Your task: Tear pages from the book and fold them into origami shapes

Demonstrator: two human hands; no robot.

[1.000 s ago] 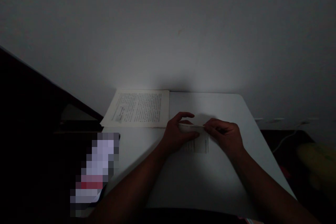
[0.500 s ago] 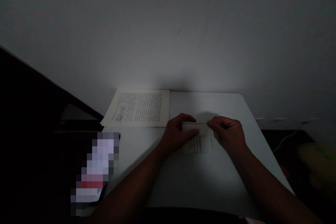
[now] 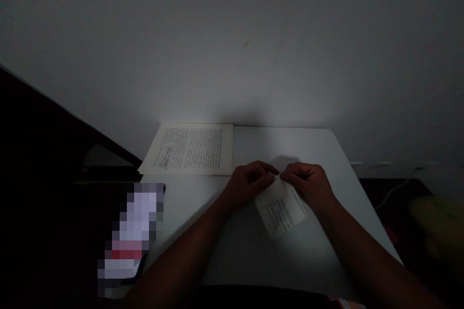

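Observation:
A small folded piece of printed paper (image 3: pixel 281 210) hangs at a slant over the table, its top corner pinched between my two hands. My left hand (image 3: pixel 252 182) is closed, thumb and forefinger meeting at that corner. From the other side my right hand (image 3: pixel 308 182) also pinches the paper, its fingertips almost touching those of the left. The exact fold under the fingertips is too small and dark to make out.
Printed sheets (image 3: pixel 195 149) lie at the back left of the white table (image 3: pixel 290 142), against the wall (image 3: pixel 232 48). A phone with a blurred-out screen (image 3: pixel 134 227) rests at the left edge. A pale cable (image 3: pixel 393 192) runs at the far right.
The paper has swung from roughly level to slanted, showing more of its printed face. My hands have come closer together, with the fingertips now almost meeting at its top corner.

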